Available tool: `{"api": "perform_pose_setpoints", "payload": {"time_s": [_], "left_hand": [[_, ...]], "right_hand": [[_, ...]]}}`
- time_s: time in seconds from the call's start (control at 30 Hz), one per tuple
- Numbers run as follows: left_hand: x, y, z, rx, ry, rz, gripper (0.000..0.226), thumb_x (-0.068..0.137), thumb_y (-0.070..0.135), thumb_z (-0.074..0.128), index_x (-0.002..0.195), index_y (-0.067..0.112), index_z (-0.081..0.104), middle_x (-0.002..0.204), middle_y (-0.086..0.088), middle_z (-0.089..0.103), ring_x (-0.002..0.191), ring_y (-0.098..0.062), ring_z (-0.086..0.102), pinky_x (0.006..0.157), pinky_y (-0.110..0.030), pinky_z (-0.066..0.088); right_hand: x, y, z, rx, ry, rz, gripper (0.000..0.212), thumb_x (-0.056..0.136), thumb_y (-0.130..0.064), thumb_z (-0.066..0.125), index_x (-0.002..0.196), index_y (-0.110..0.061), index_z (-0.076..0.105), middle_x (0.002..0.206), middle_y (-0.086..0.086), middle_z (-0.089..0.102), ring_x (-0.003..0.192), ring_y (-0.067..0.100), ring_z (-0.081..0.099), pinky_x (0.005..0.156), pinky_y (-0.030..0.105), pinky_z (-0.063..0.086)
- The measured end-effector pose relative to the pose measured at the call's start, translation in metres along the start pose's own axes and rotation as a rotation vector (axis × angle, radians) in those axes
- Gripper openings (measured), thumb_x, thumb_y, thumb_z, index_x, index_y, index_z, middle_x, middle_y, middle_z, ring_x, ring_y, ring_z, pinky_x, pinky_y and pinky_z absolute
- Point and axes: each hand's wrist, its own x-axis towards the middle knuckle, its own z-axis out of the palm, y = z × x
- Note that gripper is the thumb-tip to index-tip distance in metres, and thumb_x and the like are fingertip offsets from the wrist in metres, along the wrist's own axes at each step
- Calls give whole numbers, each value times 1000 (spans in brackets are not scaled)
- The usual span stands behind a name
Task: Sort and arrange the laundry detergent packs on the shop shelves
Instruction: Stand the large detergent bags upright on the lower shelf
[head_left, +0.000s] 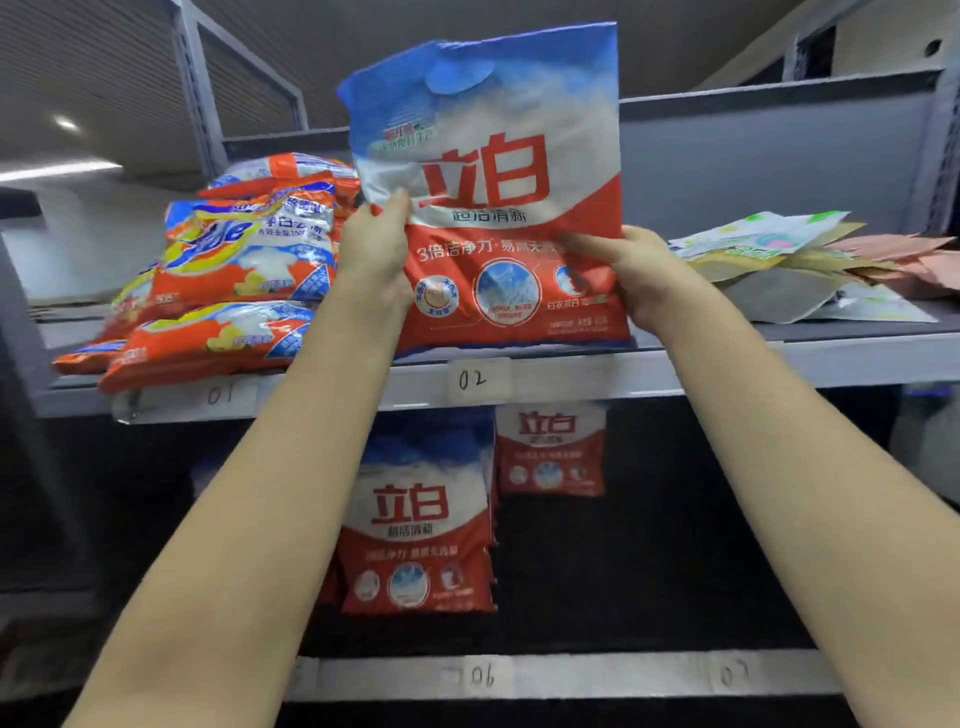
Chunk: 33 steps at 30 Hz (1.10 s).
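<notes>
Nearest, two bare forearms reach up and away from the bottom corners. Below and between them runs the lower shelf edge (519, 675), carrying paper labels that read 06 and, fainter, 07. On that lower shelf stand red, white and blue detergent packs: a front pack (415, 525) upright with at least one more edge showing just behind it, and farther back to the right a smaller-looking pack (550, 449), also upright.

Above, the upper shelf edge (727, 364) bears labels 01 and 02. Standing upright over label 02 is the held pack (493, 208), the same red, white and blue design, its bottom edge at the shelf front. The left hand (374, 254) grips its left edge, thumb on the printed face and fingers hidden behind. The right hand (639, 270) grips the lower right edge, thumb lying across the front, fingers behind; both grips are closed on this pack.

On the left of the upper shelf, over label 01, lies a pile of orange, yellow and blue packs (234, 280); about four can be counted, lying flat and overlapping, though the far ones blur together. On the right of the same shelf lies a loose heap of flat pale sachets (779, 249), green-white and pinkish, their number unclear. Behind stands the grey back panel (779, 156).
</notes>
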Motion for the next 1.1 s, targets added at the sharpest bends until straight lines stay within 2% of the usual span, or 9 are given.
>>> {"api": "perform_pose_setpoints", "payload": {"time_s": [0.07, 0.23, 0.33, 0.43, 0.63, 0.8, 0.97, 1.1], "left_hand": [[-25, 9, -9, -79, 0, 26, 18, 97, 12, 52, 79, 13, 56, 55, 2, 65, 51, -11, 64, 55, -27, 57], [-82, 11, -36, -145, -26, 39, 5, 96, 15, 55, 93, 16, 59, 73, -2, 71, 66, -17, 69, 66, -36, 60], [-116, -7, -51, -154, -14, 32, 9, 97, 14, 53, 92, 17, 59, 72, 1, 70, 62, -13, 69, 56, -28, 57], [-142, -39, -70, -118, -8, -4, 10, 98, 14, 51, 94, 17, 60, 69, 6, 72, 64, -10, 70, 56, -24, 54], [-182, -124, -103, 9, 49, -256, 9, 95, 21, 56, 91, 19, 63, 71, 3, 73, 65, -14, 70, 56, -27, 56], [-206, -190, -114, 137, 29, -413, 11, 96, 23, 55, 97, 17, 64, 74, 2, 73, 65, -16, 70, 55, -28, 55], [-203, -235, -110, 247, -5, -542, 18, 95, 28, 56, 100, 13, 63, 83, -8, 72, 71, -25, 70, 66, -37, 57], [-181, -262, -96, 250, 25, -643, 15, 92, 31, 59, 96, 17, 58, 85, -6, 69, 75, -23, 67, 63, -33, 54]], "right_hand": [[-25, -6, 1, 5, -37, -44, 14, 85, -15, 66, 98, -8, 62, 91, 10, 70, 70, 20, 69, 64, 32, 58], [-86, 4, -1, -24, -86, -55, 24, 84, -22, 67, 106, -12, 64, 99, 8, 73, 86, 25, 71, 75, 36, 59], [-118, 32, -3, -9, -97, -16, 30, 81, -20, 68, 110, -12, 63, 100, 8, 73, 89, 26, 71, 78, 38, 58], [-146, 71, -8, -28, -133, 68, 40, 74, -18, 72, 113, -14, 62, 103, 7, 73, 92, 26, 70, 81, 37, 57], [-190, 161, -27, -64, -128, 360, 48, 72, -9, 77, 116, -16, 58, 105, 7, 72, 94, 25, 70, 87, 44, 55], [-212, 224, -45, -29, -65, 593, 62, 62, -18, 81, 118, -14, 56, 103, 8, 72, 92, 25, 71, 83, 41, 56], [-208, 261, -66, -21, -5, 667, 48, 72, -7, 77, 115, -11, 57, 100, 8, 72, 87, 23, 71, 69, 30, 57], [-180, 283, -85, -54, 45, 684, 54, 68, -6, 80, 118, -6, 57, 103, 15, 70, 90, 29, 69, 77, 37, 57]]}}
